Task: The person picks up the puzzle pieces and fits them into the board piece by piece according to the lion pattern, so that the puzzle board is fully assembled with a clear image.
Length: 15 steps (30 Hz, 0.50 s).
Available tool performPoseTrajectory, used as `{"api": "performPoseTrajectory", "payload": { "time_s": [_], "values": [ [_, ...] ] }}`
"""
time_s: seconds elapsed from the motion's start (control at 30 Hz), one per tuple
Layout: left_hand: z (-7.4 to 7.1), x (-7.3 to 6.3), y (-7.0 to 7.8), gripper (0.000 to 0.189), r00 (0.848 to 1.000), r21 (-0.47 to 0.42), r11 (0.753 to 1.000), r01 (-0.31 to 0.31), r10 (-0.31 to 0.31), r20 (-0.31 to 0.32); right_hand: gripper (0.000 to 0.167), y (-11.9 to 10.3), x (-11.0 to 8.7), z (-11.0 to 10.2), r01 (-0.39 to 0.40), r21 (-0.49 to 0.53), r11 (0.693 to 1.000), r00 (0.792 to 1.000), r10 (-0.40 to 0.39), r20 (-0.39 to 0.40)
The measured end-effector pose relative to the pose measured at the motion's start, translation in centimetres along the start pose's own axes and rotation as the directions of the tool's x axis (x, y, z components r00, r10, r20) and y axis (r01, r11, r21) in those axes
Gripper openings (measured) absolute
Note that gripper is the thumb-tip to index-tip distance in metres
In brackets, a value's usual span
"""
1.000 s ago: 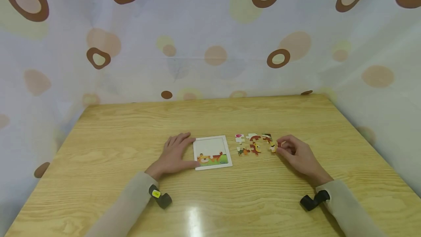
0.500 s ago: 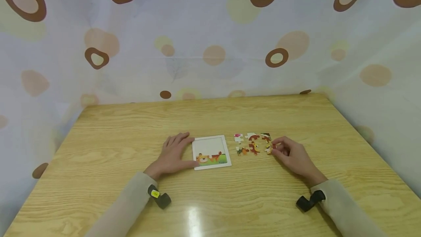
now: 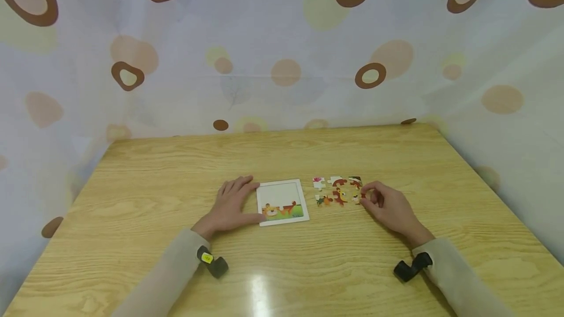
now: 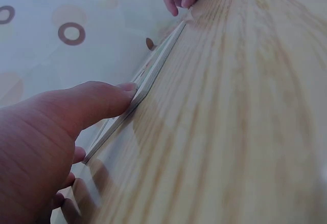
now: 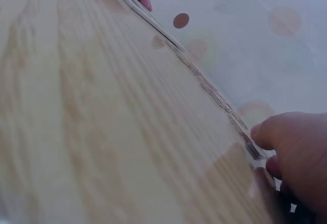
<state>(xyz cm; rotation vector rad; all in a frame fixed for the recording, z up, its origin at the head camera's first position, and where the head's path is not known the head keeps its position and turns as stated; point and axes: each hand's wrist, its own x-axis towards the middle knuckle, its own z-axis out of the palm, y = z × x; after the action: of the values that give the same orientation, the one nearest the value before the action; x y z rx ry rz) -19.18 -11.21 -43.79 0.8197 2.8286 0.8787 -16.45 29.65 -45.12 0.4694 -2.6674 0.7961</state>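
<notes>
My left hand (image 3: 229,207) lies at the left side of a white puzzle tray (image 3: 305,199), its thumb and index finger spread along the edge. In the left wrist view, the thumb (image 4: 110,98) presses on the tray's rim. Joined pieces with a tiger face (image 3: 273,211) fill the lower part of the tray; its upper part shows white backing. To the right, several loose jigsaw pieces (image 3: 339,195) lie close together in two rows. My right hand (image 3: 389,207) pinches a yellow and red puzzle piece (image 3: 356,198) at the right end of the near row, fingertips partly covering it.
The wooden table (image 3: 282,263) reaches to a patterned curtain (image 3: 264,97) hanging at the back and sides. A black wrist camera (image 3: 216,264) is strapped to the left sleeve, another wrist camera (image 3: 410,269) to the right.
My right hand has slid left with the pinched puzzle piece, bringing it closer to the other loose pieces. The left hand stays on the tray, and the view has shifted slightly.
</notes>
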Motion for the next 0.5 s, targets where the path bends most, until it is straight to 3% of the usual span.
{"api": "performPoseTrajectory", "payload": {
  "time_s": [0.2, 0.5],
  "values": [
    [-0.06, 0.02, 0.06, 0.081, 1.0, -0.004, 1.0, -0.003, 0.003, -0.005, 0.035, -0.18, 0.14, -0.26, -0.039, 0.014, 0.999, 0.999, 0.039, -0.003],
    [-0.07, -0.08, 0.1, 0.081, 1.0, -0.009, 1.0, 0.003, -0.003, -0.001, 0.023, -0.75, 0.19, -0.17, -0.019, 0.013, 1.0, 0.999, 0.019, -0.039]
  ]
}}
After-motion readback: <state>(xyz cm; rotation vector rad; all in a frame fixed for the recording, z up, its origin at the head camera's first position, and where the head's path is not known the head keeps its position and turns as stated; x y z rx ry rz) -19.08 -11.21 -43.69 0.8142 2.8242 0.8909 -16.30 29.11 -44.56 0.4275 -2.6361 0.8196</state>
